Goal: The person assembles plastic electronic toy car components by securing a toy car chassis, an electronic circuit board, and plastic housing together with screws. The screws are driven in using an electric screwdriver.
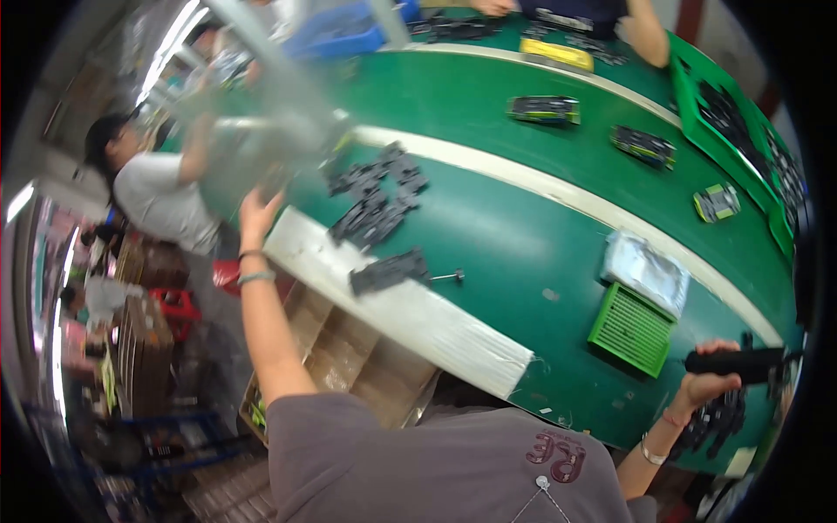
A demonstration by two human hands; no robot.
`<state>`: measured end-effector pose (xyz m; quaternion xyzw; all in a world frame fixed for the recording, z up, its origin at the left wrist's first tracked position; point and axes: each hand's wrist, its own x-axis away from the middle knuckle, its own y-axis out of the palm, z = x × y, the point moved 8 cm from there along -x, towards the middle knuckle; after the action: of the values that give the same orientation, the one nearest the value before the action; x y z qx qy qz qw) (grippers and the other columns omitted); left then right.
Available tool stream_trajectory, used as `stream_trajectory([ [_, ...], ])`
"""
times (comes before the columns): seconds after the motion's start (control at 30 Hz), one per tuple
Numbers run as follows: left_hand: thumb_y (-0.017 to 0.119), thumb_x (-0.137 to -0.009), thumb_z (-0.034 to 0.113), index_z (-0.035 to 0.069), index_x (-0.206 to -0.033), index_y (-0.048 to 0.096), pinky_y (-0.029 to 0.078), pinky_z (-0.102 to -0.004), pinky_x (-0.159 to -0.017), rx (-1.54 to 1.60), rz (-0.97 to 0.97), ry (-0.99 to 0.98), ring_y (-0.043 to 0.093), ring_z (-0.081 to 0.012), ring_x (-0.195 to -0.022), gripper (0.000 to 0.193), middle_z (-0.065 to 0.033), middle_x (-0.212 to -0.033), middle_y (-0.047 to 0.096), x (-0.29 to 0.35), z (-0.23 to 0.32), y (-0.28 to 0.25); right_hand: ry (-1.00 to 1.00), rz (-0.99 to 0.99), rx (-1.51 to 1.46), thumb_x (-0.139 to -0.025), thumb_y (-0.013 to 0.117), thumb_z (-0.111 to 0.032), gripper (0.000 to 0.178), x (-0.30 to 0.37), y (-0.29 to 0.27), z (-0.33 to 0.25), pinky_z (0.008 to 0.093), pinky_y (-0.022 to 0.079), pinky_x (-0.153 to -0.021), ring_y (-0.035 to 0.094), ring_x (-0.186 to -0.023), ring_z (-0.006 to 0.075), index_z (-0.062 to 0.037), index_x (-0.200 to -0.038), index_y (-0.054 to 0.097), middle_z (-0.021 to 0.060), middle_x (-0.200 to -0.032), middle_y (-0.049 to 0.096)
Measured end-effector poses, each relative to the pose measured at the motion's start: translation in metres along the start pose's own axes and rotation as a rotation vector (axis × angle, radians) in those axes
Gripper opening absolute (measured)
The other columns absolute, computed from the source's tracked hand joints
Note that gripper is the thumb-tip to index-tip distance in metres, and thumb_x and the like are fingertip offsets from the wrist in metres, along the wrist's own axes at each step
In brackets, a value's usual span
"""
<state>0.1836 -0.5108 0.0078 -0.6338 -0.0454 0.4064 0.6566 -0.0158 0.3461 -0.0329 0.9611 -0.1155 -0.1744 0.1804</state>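
My left hand reaches to the far left edge of the green bench, its fingers bent at a blurred, see-through sheet that looks like a clear plastic bag. Part of the fingers is lost in that blur. On the right, my right hand is wrapped round a black cylindrical tool, seemingly an electric screwdriver. Between my hands a black plastic chassis lies on the white padded strip, with a metal axle sticking out of its right end. Beyond it sits a pile of black plastic parts.
A green slotted tray touches a clear bag. Several toy car bodies lie past the white divider. Far right stands a green crate. Below the bench edge is an open cardboard box. Co-workers sit left and opposite.
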Motion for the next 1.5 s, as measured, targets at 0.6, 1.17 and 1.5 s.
stream_trajectory([
  [0.6,0.064,-0.08,0.022,0.002,-0.113,0.054,0.038,-0.0401,-0.095,0.644,-0.218,0.985,0.049,-0.0342,-0.111,0.04,-0.0196,-0.116,0.054,0.006,0.512,0.023,-0.154,0.04,0.124,-0.056,0.042,-0.087,0.087,0.012,0.038,-0.022,0.03,0.046,-0.057,0.05,-0.059,0.0165,-0.0059,-0.089,0.04,0.0073,-0.072,0.048],
  [1.17,0.065,-0.075,0.012,0.008,-0.12,0.045,0.043,-0.0405,-0.084,0.811,-0.461,1.097,0.051,-0.0343,-0.097,0.049,-0.0174,-0.105,0.053,0.066,0.666,0.108,-0.488,-0.023,0.35,-0.077,0.065,-0.004,0.055,0.014,0.066,-0.079,0.031,0.051,-0.059,0.055,-0.064,0.0168,-0.0043,-0.117,0.028,0.0119,-0.083,0.052],
  [1.5,0.067,-0.072,0.008,0.007,-0.117,0.05,0.043,-0.0382,-0.084,0.763,-0.68,1.237,0.05,-0.0331,-0.099,0.048,-0.0155,-0.108,0.052,0.165,0.613,0.017,-0.32,-0.169,0.194,-0.071,0.07,0.004,0.059,0.004,0.084,-0.076,0.0224,0.045,-0.063,0.053,-0.07,0.0105,-0.0039,-0.119,0.036,0.0056,-0.084,0.052],
])
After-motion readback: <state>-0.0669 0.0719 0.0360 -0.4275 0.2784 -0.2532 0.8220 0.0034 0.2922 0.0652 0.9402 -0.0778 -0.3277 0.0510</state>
